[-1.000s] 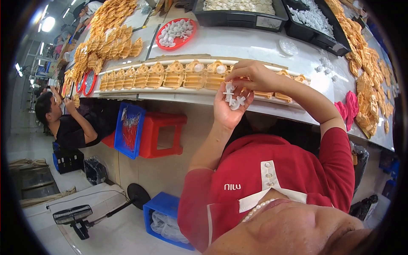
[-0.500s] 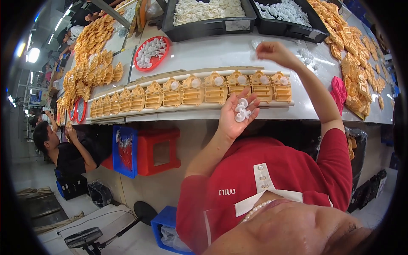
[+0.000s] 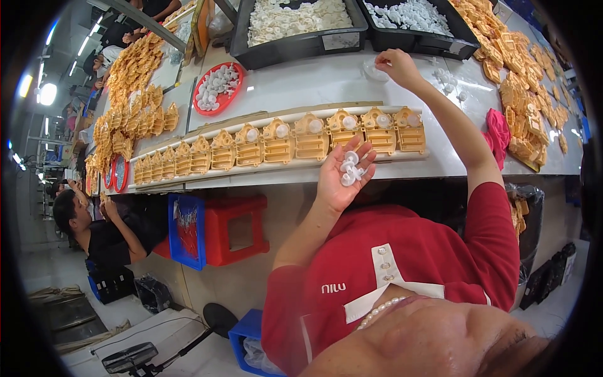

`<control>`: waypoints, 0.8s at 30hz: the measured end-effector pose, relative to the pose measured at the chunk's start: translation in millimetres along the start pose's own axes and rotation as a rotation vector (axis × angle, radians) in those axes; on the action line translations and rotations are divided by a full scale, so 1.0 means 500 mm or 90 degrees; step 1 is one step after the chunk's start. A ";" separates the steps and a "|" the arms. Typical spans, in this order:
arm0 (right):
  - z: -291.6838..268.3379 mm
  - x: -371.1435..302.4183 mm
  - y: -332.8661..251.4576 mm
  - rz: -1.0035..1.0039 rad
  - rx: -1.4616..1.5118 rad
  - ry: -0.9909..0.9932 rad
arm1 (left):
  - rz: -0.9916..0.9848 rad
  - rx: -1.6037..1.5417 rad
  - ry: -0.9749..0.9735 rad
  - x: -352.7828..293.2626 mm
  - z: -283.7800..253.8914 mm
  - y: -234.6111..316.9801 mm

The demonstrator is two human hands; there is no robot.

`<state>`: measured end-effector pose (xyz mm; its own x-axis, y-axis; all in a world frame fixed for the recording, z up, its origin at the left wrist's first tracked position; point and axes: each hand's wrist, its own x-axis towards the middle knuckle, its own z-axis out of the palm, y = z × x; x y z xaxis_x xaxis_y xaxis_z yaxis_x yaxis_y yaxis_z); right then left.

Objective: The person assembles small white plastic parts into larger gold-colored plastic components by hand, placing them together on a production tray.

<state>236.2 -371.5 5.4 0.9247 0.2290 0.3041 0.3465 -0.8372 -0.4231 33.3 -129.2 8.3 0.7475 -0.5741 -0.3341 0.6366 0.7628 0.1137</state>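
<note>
My left hand is palm up with fingers curled, cradling several small white plastic pieces with round discs and stems. It hovers at the near edge of a long row of orange-yellow plastic housings lying on pale rails. Translucent white round parts sit in the tops of the housings toward the right end. Beyond the row, my right hand has its fingers pinched together beside a small clear round item on the table. Whatever lies between those fingertips is too small to make out.
At the back stand a black bin of cream-coloured parts and another black bin of white parts. A red tray holds white pieces. Orange housings pile up at right, near a pink cloth. A co-worker sits at left.
The view has shifted slightly. My right hand has moved up beside the clear round item, its fingers pinching. My left hand still cups the white pieces, a little nearer the table's front edge.
</note>
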 end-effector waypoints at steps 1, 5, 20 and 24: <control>-0.003 0.001 0.002 0.165 0.222 -0.028 | -0.001 0.001 -0.003 0.000 -0.001 -0.001; -0.008 -0.004 0.071 0.360 0.788 -0.094 | -0.007 -0.009 -0.005 0.010 -0.012 -0.002; 0.047 0.046 -0.220 0.260 0.941 -0.362 | 0.047 -0.020 0.017 -0.030 -0.020 0.029; 0.130 0.091 -0.396 0.104 0.649 -0.451 | 0.085 -0.047 0.017 -0.063 -0.043 0.053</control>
<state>220.1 -162.8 47.6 0.7396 0.6409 -0.2056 -0.1081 -0.1884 -0.9761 22.8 -84.6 1.7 0.8188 -0.4586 -0.3454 0.5153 0.8522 0.0902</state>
